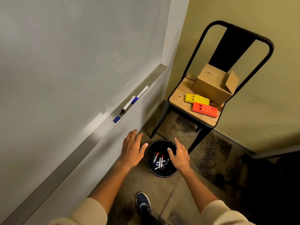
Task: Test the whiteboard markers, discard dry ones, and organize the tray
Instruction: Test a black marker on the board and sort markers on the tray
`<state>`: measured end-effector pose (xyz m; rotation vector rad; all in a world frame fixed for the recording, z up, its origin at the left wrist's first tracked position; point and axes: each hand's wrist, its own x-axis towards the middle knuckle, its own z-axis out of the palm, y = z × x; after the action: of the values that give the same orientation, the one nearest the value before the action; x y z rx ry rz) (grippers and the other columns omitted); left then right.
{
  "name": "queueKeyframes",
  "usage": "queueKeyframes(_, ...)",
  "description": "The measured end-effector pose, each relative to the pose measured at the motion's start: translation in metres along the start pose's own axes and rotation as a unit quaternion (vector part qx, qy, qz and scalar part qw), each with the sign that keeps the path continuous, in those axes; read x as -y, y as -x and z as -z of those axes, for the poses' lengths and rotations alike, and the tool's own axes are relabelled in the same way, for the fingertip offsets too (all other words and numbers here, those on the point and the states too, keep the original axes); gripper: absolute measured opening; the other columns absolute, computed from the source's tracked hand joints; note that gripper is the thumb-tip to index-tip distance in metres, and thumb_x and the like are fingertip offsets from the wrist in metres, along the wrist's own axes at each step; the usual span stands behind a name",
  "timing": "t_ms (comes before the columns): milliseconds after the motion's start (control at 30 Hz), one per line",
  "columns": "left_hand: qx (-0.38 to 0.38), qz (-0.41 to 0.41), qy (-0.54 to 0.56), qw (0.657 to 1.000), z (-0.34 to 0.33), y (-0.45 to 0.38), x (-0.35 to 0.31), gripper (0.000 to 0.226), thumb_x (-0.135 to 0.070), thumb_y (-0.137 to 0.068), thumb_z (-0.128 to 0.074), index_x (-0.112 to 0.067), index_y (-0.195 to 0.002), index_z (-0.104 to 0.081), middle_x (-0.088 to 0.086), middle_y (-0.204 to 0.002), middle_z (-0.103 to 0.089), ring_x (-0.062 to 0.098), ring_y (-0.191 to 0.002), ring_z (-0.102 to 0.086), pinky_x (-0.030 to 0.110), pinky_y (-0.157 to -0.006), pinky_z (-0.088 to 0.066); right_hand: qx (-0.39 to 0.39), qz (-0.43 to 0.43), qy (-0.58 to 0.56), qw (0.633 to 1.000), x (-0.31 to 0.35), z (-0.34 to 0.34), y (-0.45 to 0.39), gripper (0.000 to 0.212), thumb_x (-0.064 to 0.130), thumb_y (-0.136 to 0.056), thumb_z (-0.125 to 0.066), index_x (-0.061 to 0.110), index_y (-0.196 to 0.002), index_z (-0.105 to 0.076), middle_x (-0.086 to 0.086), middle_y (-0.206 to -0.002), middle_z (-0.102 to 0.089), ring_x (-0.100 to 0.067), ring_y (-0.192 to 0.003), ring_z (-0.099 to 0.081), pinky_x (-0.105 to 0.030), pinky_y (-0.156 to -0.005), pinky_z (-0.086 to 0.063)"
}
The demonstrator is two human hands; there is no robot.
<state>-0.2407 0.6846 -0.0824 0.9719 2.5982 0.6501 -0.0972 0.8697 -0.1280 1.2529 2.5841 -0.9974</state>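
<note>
Your whiteboard [65, 54] carries a tray [90, 140] along its bottom edge; two markers [128, 104] and a loose blue cap [116, 119] lie toward its right end. The bin [162, 173] holds discarded markers. Your left hand [132, 150] and right hand [180, 155] hover flat, holding nothing.

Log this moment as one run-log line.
hands: left open, right open, both empty | black wastebasket: discarded markers inside | metal whiteboard tray: two markers, loose blue cap

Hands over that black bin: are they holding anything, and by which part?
Nothing is held. The left hand and right hand hover open above the bin, fingers spread and empty.
</note>
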Motion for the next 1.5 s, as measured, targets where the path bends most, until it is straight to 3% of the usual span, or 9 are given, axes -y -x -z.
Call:
queueKeyframes(300, -0.091, 0.036, 0.016, 0.995, 0.046, -0.023, 0.028, 0.044, -0.036, -0.099, -0.05, -0.017, -0.138, -0.047, 0.009, -0.151, -0.038, 0.028, -0.137, -0.036, 0.045, -0.106, -0.04, 0.0, 0.112, -0.013, 0.994, 0.124, 0.008, -0.057, 0.054, 0.039, -0.1, -0.052, 0.022, -0.15, -0.038, -0.007, -0.143, -0.051, -0.029, -0.134, -0.045, -0.045, -0.11, -0.038)
queueKeyframes(500, -0.164, 0.065, -0.001, 0.984, 0.065, -0.038, 0.044, 0.037, -0.029, -0.094, -0.061, -0.013, -0.127, -0.056, 0.012, -0.125, -0.056, 0.029, -0.11, -0.055, 0.044, -0.085, -0.056, -0.022, 0.18, -0.026, 0.983, 0.218, 0.006, -0.088, 0.038, 0.033, -0.1, -0.056, 0.023, -0.137, -0.054, -0.003, -0.127, -0.064, -0.026, -0.121, -0.056, -0.046, -0.1, -0.046)
queueKeyframes(633, -0.167, 0.113, -0.017, 0.979, 0.075, -0.049, 0.053, 0.037, -0.028, -0.094, -0.061, -0.01, -0.126, -0.056, 0.013, -0.121, -0.057, 0.027, -0.106, -0.056, 0.037, -0.079, -0.057, -0.028, 0.212, 0.018, 0.977, 0.254, -0.005, -0.107, 0.03, 0.03, -0.1, -0.056, 0.025, -0.129, -0.061, -0.003, -0.121, -0.068, -0.03, -0.115, -0.059, -0.046, -0.094, -0.05)
queueKeyframes(900, -0.151, 0.18, -0.076, 0.969, 0.074, -0.064, 0.066, 0.03, -0.027, -0.098, -0.055, -0.008, -0.12, -0.062, 0.013, -0.113, -0.064, 0.025, -0.1, -0.059, 0.03, -0.075, -0.049, -0.005, 0.201, 0.19, 0.961, 0.273, -0.027, -0.123, 0.029, 0.032, -0.105, -0.043, 0.029, -0.126, -0.063, -0.004, -0.117, -0.065, -0.027, -0.117, -0.051, -0.042, -0.097, -0.04)
queueKeyframes(1100, -0.143, 0.206, -0.084, 0.964, 0.064, -0.082, 0.068, 0.024, -0.022, -0.098, -0.056, -0.008, -0.114, -0.067, 0.013, -0.111, -0.063, 0.026, -0.099, -0.058, 0.033, -0.074, -0.048, -0.003, 0.202, 0.246, 0.948, 0.274, -0.036, -0.131, 0.019, 0.026, -0.101, -0.054, 0.028, -0.113, -0.069, -0.002, -0.105, -0.065, -0.026, -0.107, -0.051, -0.039, -0.088, -0.037)
queueKeyframes(1333, -0.148, 0.207, -0.09, 0.963, 0.056, -0.089, 0.068, 0.003, -0.009, -0.087, -0.07, -0.006, -0.087, -0.071, 0.013, -0.089, -0.063, 0.029, -0.082, -0.059, 0.035, -0.061, -0.045, -0.017, 0.18, 0.167, 0.969, 0.276, -0.035, -0.131, 0.024, 0.029, -0.106, -0.043, 0.026, -0.118, -0.064, -0.004, -0.107, -0.064, -0.025, -0.11, -0.049, -0.039, -0.088, -0.035)
queueKeyframes(1500, -0.167, 0.177, -0.057, 0.968, 0.055, -0.083, 0.076, 0.016, -0.005, -0.08, -0.077, -0.007, -0.094, -0.068, 0.011, -0.091, -0.066, 0.028, -0.083, -0.06, 0.037, -0.066, -0.051, -0.043, 0.152, 0.037, 0.987, 0.272, -0.04, -0.128, 0.025, 0.036, -0.103, -0.049, 0.027, -0.118, -0.066, -0.002, -0.104, -0.068, -0.025, -0.105, -0.055, -0.039, -0.087, -0.036)
